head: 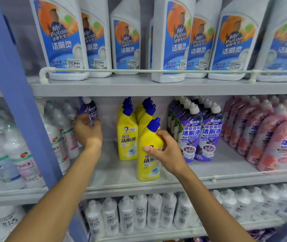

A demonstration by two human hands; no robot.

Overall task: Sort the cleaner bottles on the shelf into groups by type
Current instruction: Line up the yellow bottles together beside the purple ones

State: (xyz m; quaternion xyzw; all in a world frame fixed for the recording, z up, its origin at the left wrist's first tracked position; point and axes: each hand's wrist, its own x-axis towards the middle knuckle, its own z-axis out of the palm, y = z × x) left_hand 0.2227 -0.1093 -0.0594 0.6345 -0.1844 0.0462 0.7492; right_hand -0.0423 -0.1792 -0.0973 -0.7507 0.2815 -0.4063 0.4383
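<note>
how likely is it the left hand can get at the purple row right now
Probably not directly. The left hand grips a stray purple bottle at the left, and the yellow bottles, with the right hand holding the front yellow bottle, stand between it and the purple row.

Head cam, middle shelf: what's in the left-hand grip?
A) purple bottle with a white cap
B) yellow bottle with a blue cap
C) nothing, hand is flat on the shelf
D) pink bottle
A: the left-hand grip is curled round a purple bottle with a white cap, at the left of the shelf, while the right-hand grip holds the yellow bottle.
</note>
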